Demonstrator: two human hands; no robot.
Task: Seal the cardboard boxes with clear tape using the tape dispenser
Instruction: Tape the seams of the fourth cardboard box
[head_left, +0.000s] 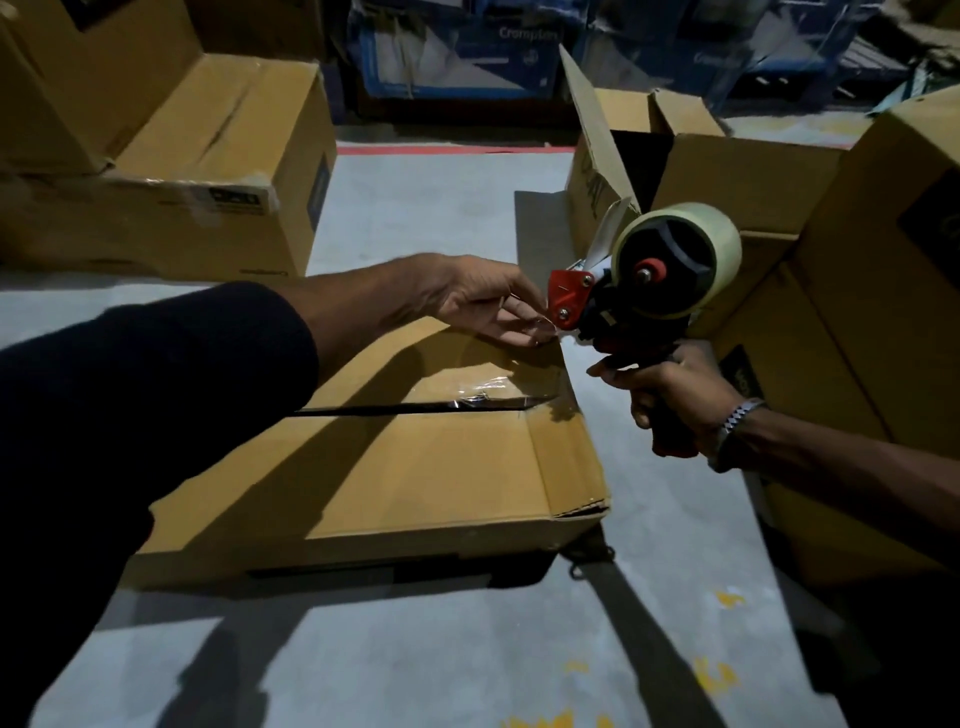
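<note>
A flat cardboard box (415, 467) lies on the floor in front of me, its two top flaps meeting at a dark seam with crumpled clear tape (488, 392) near the right end. My right hand (670, 395) grips the handle of a red and black tape dispenser (654, 270), which carries a roll of clear tape and hangs just past the box's right edge. My left hand (488, 301) reaches over the box and pinches the loose tape end at the dispenser's red cutter.
Closed cardboard boxes stand at the left (208, 171) and right (883, 260). An open box (675, 171) sits behind the dispenser. Blue printed cartons (457, 57) line the back. Grey concrete floor (441, 649) surrounds the box, with a red line (452, 150) farther off.
</note>
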